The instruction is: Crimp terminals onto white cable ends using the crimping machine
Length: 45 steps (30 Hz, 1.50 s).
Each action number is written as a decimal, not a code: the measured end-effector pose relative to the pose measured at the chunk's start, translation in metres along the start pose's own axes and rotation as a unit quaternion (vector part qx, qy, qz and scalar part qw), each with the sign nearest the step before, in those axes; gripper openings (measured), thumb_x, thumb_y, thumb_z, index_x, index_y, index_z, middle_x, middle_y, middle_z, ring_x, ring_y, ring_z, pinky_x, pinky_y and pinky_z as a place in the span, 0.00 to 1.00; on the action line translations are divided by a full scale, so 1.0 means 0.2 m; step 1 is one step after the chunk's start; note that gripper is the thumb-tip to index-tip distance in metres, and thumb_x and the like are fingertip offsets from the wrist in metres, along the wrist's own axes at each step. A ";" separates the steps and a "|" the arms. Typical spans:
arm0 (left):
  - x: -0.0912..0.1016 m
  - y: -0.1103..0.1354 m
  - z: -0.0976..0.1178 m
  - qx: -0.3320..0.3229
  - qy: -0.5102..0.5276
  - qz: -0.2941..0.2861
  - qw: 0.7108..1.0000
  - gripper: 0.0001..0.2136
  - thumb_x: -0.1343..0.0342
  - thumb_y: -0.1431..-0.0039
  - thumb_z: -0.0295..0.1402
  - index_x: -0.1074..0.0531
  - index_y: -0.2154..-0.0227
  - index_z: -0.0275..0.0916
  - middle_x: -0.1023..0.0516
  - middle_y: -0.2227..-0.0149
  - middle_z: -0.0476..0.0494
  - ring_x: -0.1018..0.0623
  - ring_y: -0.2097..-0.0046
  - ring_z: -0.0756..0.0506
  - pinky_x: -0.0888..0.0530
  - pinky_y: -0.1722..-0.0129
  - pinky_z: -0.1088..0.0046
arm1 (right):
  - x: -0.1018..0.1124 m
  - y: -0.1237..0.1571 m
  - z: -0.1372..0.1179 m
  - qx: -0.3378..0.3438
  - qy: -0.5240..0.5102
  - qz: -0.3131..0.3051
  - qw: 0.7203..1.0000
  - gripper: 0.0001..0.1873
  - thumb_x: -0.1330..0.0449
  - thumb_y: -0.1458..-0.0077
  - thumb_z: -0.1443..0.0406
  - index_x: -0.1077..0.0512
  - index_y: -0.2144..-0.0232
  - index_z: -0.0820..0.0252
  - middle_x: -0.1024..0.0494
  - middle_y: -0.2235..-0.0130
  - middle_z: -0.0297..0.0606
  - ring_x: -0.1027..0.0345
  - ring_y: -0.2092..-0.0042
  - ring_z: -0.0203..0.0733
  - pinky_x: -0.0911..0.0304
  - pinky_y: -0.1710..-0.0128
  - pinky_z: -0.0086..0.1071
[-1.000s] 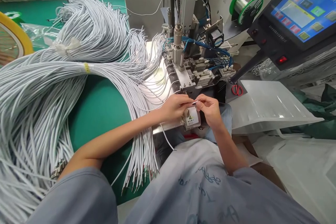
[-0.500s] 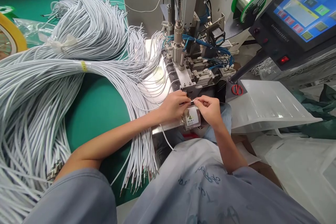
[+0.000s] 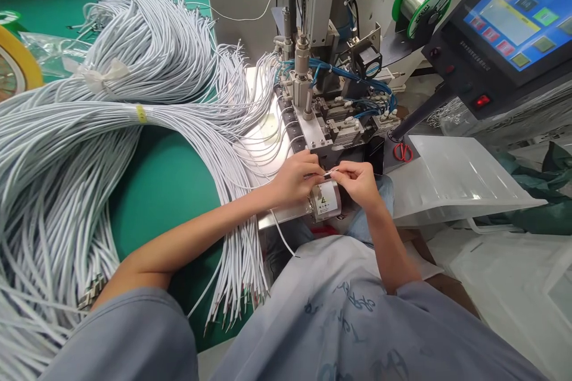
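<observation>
My left hand and my right hand meet just in front of the metal machine. Both pinch the end of one thin white cable between their fingertips, close to the machine's front jaw. A small block with a white warning label sits right below the hands. Large bundles of white cables lie on the green table to my left, their ends fanning toward the machine.
A touchscreen panel stands at the upper right. A green-rimmed wire spool is behind the machine. Red scissors lie by a white plastic tray. A yellow tape roll sits far left.
Both hands have edged slightly up toward the machine's jaw with the cable end still pinched between them. The view has shifted a little.
</observation>
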<state>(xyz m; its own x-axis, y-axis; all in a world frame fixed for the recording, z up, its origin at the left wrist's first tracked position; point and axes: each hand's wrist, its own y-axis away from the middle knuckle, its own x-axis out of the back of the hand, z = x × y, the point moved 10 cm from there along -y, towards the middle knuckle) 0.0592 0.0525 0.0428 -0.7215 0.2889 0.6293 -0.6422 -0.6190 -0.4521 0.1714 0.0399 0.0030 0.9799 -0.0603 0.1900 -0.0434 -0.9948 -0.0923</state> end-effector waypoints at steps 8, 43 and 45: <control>0.02 0.01 0.07 -0.041 -0.073 0.018 0.996 0.10 0.49 0.45 0.25 0.33 0.80 0.36 0.33 0.79 0.49 0.36 0.73 0.51 0.39 0.74 0.75 | -0.01 0.12 -0.03 0.037 0.024 0.162 0.986 0.10 0.42 0.50 0.63 0.27 0.80 0.61 0.45 0.81 0.29 0.51 0.77 0.32 0.52 0.77 0.30; -0.20 0.06 -0.19 0.037 -0.236 -0.178 0.955 0.13 0.57 0.38 0.26 0.28 0.58 0.34 0.28 0.69 0.44 0.27 0.70 0.49 0.32 0.71 0.76 | -0.07 -0.12 0.39 -0.131 -0.082 -0.003 0.988 0.10 0.40 0.59 0.60 0.33 0.81 0.60 0.36 0.82 0.28 0.45 0.78 0.30 0.46 0.78 0.27; -0.21 0.07 -0.16 0.012 -0.259 -0.185 0.948 0.14 0.56 0.40 0.23 0.29 0.55 0.36 0.28 0.69 0.44 0.27 0.69 0.49 0.33 0.71 0.76 | -0.08 -0.13 0.39 -0.119 -0.076 -0.016 0.990 0.10 0.41 0.58 0.60 0.33 0.81 0.60 0.36 0.82 0.27 0.45 0.78 0.30 0.46 0.77 0.27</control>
<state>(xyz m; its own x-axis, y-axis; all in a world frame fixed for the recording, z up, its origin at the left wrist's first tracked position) 0.0726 0.0563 -0.0105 -0.2200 0.0971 0.9707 -0.8160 -0.5636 -0.1286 0.1728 0.0725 -0.0737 0.9987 -0.0341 0.0388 -0.0394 -0.9883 0.1474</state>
